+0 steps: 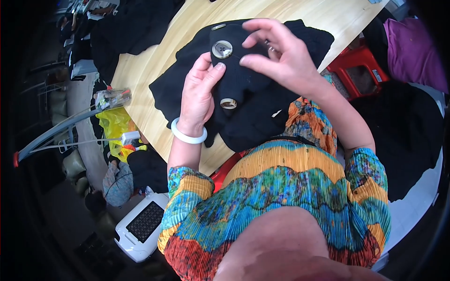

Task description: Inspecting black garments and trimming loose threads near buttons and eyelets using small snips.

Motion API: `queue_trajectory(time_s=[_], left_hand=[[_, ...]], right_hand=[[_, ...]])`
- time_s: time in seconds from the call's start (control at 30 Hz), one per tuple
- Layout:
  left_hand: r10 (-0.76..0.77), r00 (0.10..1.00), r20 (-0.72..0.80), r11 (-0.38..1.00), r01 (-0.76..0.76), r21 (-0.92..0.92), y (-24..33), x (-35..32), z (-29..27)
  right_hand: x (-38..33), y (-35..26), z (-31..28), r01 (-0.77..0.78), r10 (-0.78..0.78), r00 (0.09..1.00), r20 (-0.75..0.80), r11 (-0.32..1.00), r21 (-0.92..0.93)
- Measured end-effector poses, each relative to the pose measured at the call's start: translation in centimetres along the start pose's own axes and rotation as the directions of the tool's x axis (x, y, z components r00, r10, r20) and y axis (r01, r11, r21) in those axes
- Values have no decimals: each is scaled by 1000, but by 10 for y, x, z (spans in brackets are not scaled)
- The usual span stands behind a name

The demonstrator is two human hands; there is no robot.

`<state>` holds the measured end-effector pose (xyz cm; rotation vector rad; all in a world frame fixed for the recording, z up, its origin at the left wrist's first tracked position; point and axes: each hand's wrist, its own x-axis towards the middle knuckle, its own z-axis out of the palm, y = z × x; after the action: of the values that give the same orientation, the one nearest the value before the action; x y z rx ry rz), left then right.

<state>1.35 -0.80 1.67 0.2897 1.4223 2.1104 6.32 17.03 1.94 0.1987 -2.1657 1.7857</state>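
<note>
Far left you have a grey bar [65,126] reaching up toward the table edge, then a yellow plastic bag [115,126] hanging beside the pale wood-grain table [140,77]. On the table in front of you: the black garment [255,86], matte, dark all over, spread unevenly with a ragged-looking outline and soft folds, part of it lifted in your grip. Your left hand [201,86], white bangle [188,133] at the wrist, is closed in a pinch on the cloth, thumb on the front just under the large button [222,49]. That one is round, faces up, pale glossy rim, greyer centre with dark marks. Upper button [219,27] shows as a thin pale sliver, nearly edge-on. Lower button [228,103] is tilted, mottled cream and brown. Your right hand [276,51] is just right of the large button, thumb and fingers curved well apart in a C; can't tell if they hold anything fine. Past it, well clear: red stool [361,72], more black cloth [398,136], purple cloth [417,54].
</note>
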Motion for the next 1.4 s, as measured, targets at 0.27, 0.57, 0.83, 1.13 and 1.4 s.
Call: queue_trajectory(time_s=[0.27,0.57,0.83,1.13,1.4], left_hand=[[72,997,-25,967,-63,245,-4,-3,2],[497,864,83,580,-401,709,-14,1,7],[509,858,-69,630,-317,709,-18,7,0],[277,949,-150,932,-228,282,-9,8,-12],[12,997,73,996,-5,-84,7,8,-24]], right_hand=[[-6,14,14,51,-54,997,-60,998,-48],[-4,13,12,217,-247,967,-64,927,-306],[-5,12,23,238,-262,958,-112,952,-192],[6,22,19,184,-186,972,-141,982,-33],[47,29,7,263,-259,876,408,964,45]])
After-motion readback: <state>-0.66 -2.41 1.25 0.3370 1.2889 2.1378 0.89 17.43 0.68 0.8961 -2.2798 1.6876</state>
